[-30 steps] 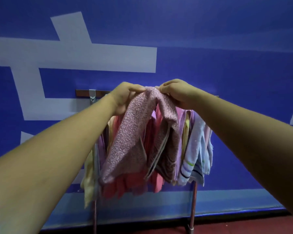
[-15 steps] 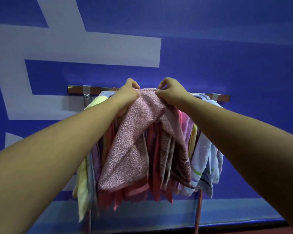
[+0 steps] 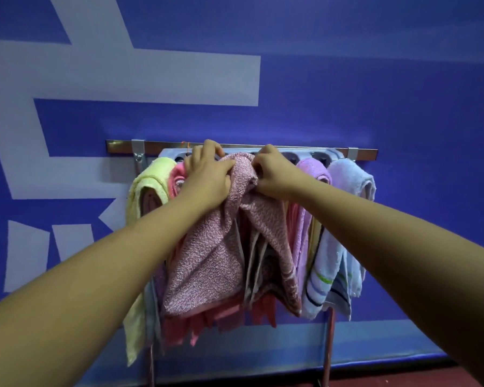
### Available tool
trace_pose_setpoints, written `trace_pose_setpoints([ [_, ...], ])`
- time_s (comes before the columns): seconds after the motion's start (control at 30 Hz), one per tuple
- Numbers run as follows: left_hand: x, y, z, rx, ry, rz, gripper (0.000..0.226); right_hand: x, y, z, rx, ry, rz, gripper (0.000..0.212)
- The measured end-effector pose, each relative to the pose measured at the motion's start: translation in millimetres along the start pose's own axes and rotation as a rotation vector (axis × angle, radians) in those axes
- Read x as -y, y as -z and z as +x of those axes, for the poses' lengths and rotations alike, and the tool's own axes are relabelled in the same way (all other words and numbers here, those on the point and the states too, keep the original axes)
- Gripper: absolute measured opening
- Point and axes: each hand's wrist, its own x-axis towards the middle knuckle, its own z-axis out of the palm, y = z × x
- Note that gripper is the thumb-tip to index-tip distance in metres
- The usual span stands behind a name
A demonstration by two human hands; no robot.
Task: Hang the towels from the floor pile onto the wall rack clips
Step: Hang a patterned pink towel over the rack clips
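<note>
The rack (image 3: pixel 305 153), a grey strip of round clips under a metal rail (image 3: pixel 263 146), holds a row of hanging towels. There is a yellow one (image 3: pixel 148 185) at its 9 o'clock end, then a coral one (image 3: pixel 176 174). A lilac one (image 3: pixel 310 169) and a white striped one (image 3: pixel 349 180) hang toward 3 o'clock. The mottled pink towel (image 3: pixel 207 261) hangs in the middle with its top bunched up against the clip row (whether a clip has caught it cannot be told). The left hand (image 3: pixel 207 177) grips the bunch from 9 o'clock, fingers curled over the top. The right hand (image 3: pixel 274 177) pinches it from 3 o'clock. Both forearms and the pink towel cover the middle clips and the towels behind. A blue wall (image 3: pixel 375 93) with pale shapes lies behind.
</note>
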Motion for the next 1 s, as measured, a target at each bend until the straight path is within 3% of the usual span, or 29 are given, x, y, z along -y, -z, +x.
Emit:
trace_pose_setpoints([
  [0.07, 4.8, 2.0, -3.5, 0.013, -0.061, 0.055, 0.025, -5.7, -6.3, -9.2, -0.052, 0.027, -0.054, 0.016],
  [0.13, 3.5, 1.6, -7.5, 0.079, -0.12, 0.001, 0.029, -6.3, -12.8, -19.0, -0.186, 0.057, -0.216, 0.011],
  [0.23, -6.4, 1.5, -14.7, 0.146, -0.044, -0.126, 0.054, 4.7, -23.4, -27.7, -0.241, 0.026, -0.215, 0.009],
  [0.37, -17.1, -1.1, -22.6, 0.285, 0.077, -0.216, 0.075, 14.2, -36.6, -31.4, -0.229, -0.088, 0.108, 0.026],
  [0.43, -17.5, -4.8, -26.0, 0.327, 0.133, -0.321, 0.085, 17.5, -41.1, -35.7, -0.202, -0.148, 0.393, 0.039],
  [0.53, -16.2, -9.1, -30.7, 0.317, 0.191, -0.431, 0.089, 19.1, -49.6, -37.9, -0.138, -0.332, 0.822, 0.06],
  [0.63, -13.3, -11.9, -35.0, 0.286, 0.218, -0.548, 0.089, 14.7, -55.0, -40.5, -0.139, -0.347, 0.978, 0.069],
  [0.8, -0.3, -21.7, -46.5, 0.287, 0.2, -0.506, 0.089, 0.6, -61.0, -52.6, -0.07, -0.223, 0.742, 0.076],
  [0.93, -7.2, -28.9, -50.8, 0.223, 0.084, -0.364, 0.094, 0.3, -65.2, -66.9, -0.298, -0.138, 0.407, 0.055],
  [1.0, -8.6, -33.2, -51.9, 0.172, 0.12, -0.365, 0.088, 4.3, -66.9, -71.4, -0.379, -0.112, 0.342, 0.045],
])
